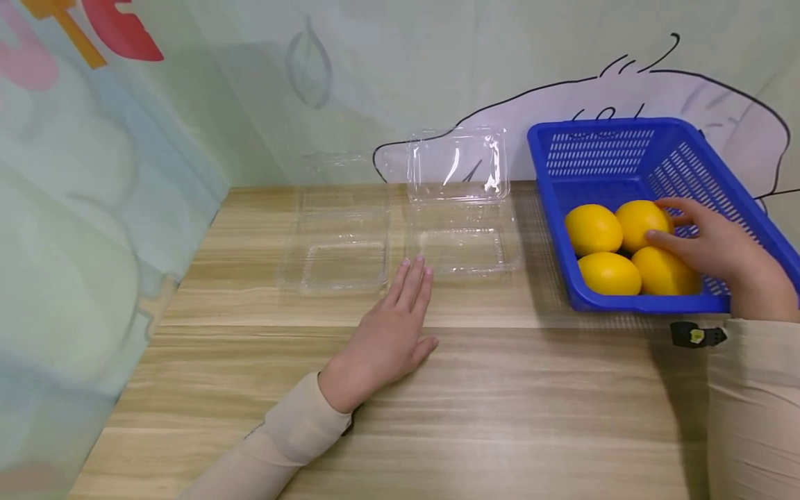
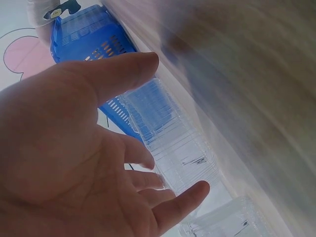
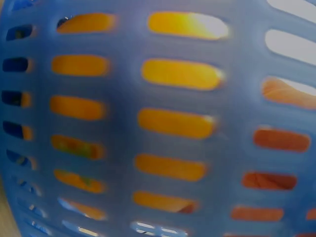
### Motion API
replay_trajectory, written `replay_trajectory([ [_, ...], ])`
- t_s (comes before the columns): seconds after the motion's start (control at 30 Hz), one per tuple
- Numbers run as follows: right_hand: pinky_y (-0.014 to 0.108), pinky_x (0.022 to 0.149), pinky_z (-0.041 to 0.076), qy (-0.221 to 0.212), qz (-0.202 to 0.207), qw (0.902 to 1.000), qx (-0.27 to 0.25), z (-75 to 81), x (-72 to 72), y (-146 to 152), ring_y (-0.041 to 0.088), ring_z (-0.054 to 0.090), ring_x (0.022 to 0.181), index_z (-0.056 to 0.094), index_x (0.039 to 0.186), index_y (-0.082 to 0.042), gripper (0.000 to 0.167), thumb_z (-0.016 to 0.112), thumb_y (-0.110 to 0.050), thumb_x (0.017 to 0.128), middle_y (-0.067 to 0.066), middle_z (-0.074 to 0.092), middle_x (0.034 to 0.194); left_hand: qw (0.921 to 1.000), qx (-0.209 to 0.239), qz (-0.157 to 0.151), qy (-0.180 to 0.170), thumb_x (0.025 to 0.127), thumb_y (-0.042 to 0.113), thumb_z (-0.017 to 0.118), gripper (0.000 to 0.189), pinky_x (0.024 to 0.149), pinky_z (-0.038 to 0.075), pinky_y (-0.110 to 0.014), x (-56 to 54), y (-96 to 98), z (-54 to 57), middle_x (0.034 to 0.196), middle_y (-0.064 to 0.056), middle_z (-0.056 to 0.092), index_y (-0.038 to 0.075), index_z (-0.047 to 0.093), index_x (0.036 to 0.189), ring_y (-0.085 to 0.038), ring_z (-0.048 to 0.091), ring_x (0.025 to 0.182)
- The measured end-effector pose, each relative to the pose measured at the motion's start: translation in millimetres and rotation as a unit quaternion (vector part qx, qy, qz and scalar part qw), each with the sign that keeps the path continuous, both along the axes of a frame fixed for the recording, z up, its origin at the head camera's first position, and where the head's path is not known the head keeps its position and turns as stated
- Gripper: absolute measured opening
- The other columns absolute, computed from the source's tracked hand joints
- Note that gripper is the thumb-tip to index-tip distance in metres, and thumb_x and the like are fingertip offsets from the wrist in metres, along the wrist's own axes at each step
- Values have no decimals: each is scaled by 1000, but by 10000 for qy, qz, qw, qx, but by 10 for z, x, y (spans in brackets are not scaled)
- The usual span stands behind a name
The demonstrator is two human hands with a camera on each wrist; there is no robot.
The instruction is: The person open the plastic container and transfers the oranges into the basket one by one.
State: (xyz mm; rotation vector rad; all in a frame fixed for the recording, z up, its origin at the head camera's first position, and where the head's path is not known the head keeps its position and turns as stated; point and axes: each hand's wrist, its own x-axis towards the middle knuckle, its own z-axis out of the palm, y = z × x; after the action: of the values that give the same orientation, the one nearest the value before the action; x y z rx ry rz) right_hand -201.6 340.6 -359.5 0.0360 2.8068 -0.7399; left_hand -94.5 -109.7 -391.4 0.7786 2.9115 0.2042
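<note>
Several smooth, rounded yellow-orange fruits sit at the near end of a blue plastic basket (image 1: 631, 303). With thumb and fingers, my right hand (image 1: 719, 243) grips the back right fruit (image 1: 639, 223); part of that fruit is hidden behind the fingers. In the right wrist view, fruit (image 3: 177, 74) shows through the slots of the basket wall (image 3: 123, 89). My left hand (image 1: 384, 340) has its fingers extended over the table, fingertips right by the near edge of the right clear plastic box (image 1: 462, 250). A second clear box (image 1: 344, 264) stands to its left, also with its lid raised.
Both boxes and the basket stand on a wood-grain table (image 1: 437, 430) whose back edge meets a wall (image 1: 375, 69) printed with cartoon shapes. Another patterned wall (image 1: 94, 243) runs along the left side. The basket's rim rises around the fruits.
</note>
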Motion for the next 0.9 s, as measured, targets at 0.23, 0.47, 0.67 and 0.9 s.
replay_trajectory([
  [0.23,83,102,37,-48,59,9999,-106,-15,-7,22,67,35,124,11,166,3,84,38,-54,111,49,26,149,10000,-22,4,-26,105,39,67,95,129,26,-49,-4,7,-6,176,-26,1,-7,12,166,-43,2,163],
  [0.47,84,102,37,-57,47,10000,-66,-16,-26,28,68,34,123,0,167,1,90,40,-55,110,51,24,146,9999,99,-30,-135,105,40,66,96,132,13,-49,-21,17,12,175,-28,-2,-8,9,166,-44,-2,163],
  [0.67,84,102,37,-190,101,9997,-98,-46,-54,-2,68,32,122,0,167,0,88,40,-55,111,51,23,146,9987,419,69,-274,104,38,67,96,132,11,-49,-16,6,5,175,-28,-4,-9,10,166,-43,-5,163],
  [0.9,83,107,33,536,-346,9979,-126,30,-52,-77,68,30,139,8,168,1,83,41,-49,111,47,21,159,9966,741,143,-338,104,36,68,96,132,11,-49,-36,3,13,175,-28,-4,-9,11,166,-41,-6,163],
])
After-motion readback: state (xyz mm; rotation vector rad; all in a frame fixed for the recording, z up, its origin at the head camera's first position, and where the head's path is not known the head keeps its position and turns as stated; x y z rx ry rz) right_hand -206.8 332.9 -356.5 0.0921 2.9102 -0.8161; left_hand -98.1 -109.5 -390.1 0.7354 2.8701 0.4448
